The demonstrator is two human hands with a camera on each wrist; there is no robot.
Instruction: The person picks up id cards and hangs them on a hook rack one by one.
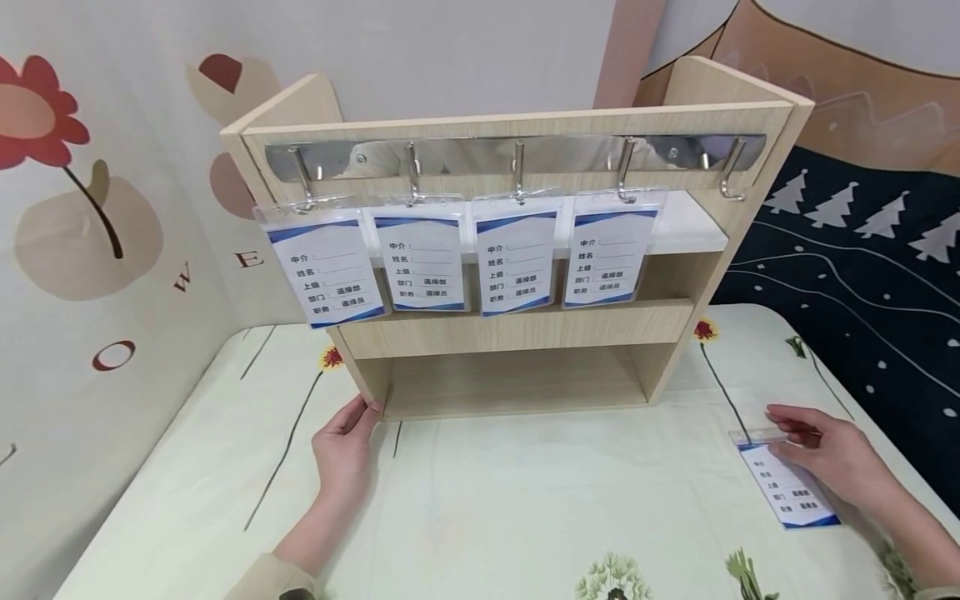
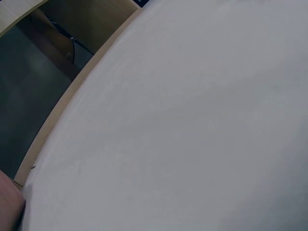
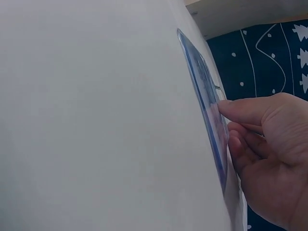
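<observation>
My left hand (image 1: 345,454) holds the lower left front corner of a light wooden desktop shelf (image 1: 517,329), with thumb and fingers at its side panel. In the left wrist view only a bit of that hand (image 2: 8,204) shows, at the lower left. Off to the right, my right hand (image 1: 836,454) pinches a clear plastic badge holder (image 1: 787,487) by its edge, low over the cloth. Its white card has blue corners and printed text. From the right wrist, the thumb lies on the face of the badge holder (image 3: 204,96) with the fingers behind its edge.
A metal hook rail (image 1: 465,154) runs across the shelf's top front. Several similar badges (image 1: 517,258) hang from its hooks, and the rightmost hook (image 1: 731,171) is bare. Pale flowered cloth (image 1: 487,500) covers the surface. Patterned curtains (image 1: 862,250) stand behind and beside it.
</observation>
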